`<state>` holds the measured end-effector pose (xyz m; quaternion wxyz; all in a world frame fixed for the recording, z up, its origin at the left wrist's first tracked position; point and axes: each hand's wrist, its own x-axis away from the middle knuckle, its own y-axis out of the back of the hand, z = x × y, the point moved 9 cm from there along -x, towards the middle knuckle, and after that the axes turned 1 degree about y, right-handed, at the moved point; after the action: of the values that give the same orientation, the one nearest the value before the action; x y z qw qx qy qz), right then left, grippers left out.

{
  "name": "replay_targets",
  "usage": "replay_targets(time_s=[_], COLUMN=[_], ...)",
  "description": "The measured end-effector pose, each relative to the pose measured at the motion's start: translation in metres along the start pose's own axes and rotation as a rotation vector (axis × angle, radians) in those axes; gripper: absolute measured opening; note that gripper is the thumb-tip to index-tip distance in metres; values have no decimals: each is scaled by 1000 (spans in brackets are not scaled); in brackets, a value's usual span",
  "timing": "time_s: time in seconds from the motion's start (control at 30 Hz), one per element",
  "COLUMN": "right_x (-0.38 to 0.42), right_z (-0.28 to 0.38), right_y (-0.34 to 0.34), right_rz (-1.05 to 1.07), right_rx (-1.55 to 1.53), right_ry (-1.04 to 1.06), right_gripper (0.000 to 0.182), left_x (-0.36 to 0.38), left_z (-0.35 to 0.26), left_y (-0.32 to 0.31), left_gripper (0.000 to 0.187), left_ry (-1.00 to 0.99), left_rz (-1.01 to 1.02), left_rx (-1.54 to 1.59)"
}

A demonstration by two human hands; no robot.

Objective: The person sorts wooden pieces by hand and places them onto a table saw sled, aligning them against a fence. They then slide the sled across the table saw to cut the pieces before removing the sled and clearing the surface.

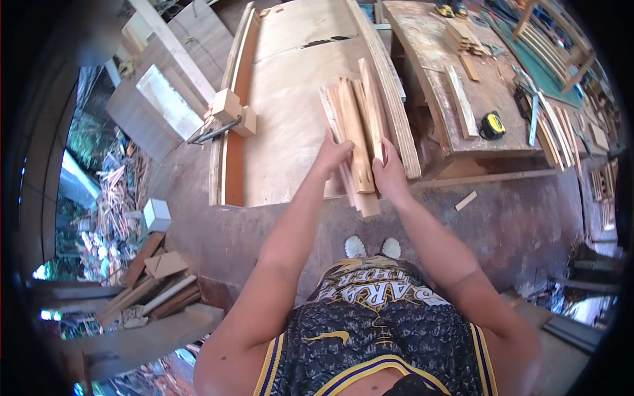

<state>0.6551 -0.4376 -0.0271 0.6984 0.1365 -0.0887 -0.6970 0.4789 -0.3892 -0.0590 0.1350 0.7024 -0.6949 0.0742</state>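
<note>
- A bundle of wooden slats (356,125) is held up in front of the person, over the near edge of a large plywood sheet (290,112).
- The slats are pale, raw timber, thin and long, uneven in length; their top ends fan apart and the bottom ends stick out below the hands.
- The left hand (332,155) presses flat against the bundle's left side, fingers stretched along the wood and only lightly curled.
- The right hand (388,173) grips the right side, thumb up against the front slat and fingers wrapped behind.
- To the right stands a worn workbench (436,72) with a yellow tape measure (493,125) on it.
- Two small wood blocks (232,111) sit by a clamp on the sheet's left edge.
</note>
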Motion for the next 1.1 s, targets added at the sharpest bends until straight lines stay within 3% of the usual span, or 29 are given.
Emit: replay_targets(time_s=[0.1,0.17,0.23,0.27,0.33,0.47,0.5,0.57,0.6,0.63,0.7,0.83,0.9,0.97,1.03,1.1], right_x=[9,8,9,15,21,31,35,39,47,53,61,73,67,67,70,64], right_z=[10,-8,7,-9,1,36,43,56,68,79,87,83,74,61,54,47], right_y=[6,2,3,-3,1,-1,-9,-25,-40,-59,-100,-176,-188,-199,-207,-207], right_rz=[47,91,60,157,189,243,277,293,354,413,428,480,410,392,378,327], right_rx=[-246,-268,-301,-483,-562,-621,-625,-624,-653,-684,-671,-655,-357,-352,-350,-414], right_ry=[-72,-8,184,6,-41,-193,-238,-224,-251,-277,-289,-250,-194,-198,-209,-241], right_gripper=[56,57,55,49,46,40,40,42,45,47,53,55,49,45,41,39], left_x=[3,-21,-23,-23,3,18,22,32,29,38,61,61,51,52,59,65], left_z=[-4,21,0,-1,1,8,2,0,7,-5,-27,-54,-61,-78,-107,-118], left_y=[-15,-1,5,13,6,15,19,33,53,65,92,161,178,191,205,210], left_gripper=[74,79,73,73,55,51,53,56,56,56,53,43,35,39,37,43], left_ry=[30,-29,-171,-174,81,82,-12,-201,-291,-294,-200,-216,-271,-306,-505,-521], left_rz=[-27,-124,-237,-244,149,285,219,157,19,38,224,155,253,280,311,351], left_rx=[-140,-267,-1090,-1086,-474,-459,-520,-330,-268,-267,485,539,444,471,506,461])
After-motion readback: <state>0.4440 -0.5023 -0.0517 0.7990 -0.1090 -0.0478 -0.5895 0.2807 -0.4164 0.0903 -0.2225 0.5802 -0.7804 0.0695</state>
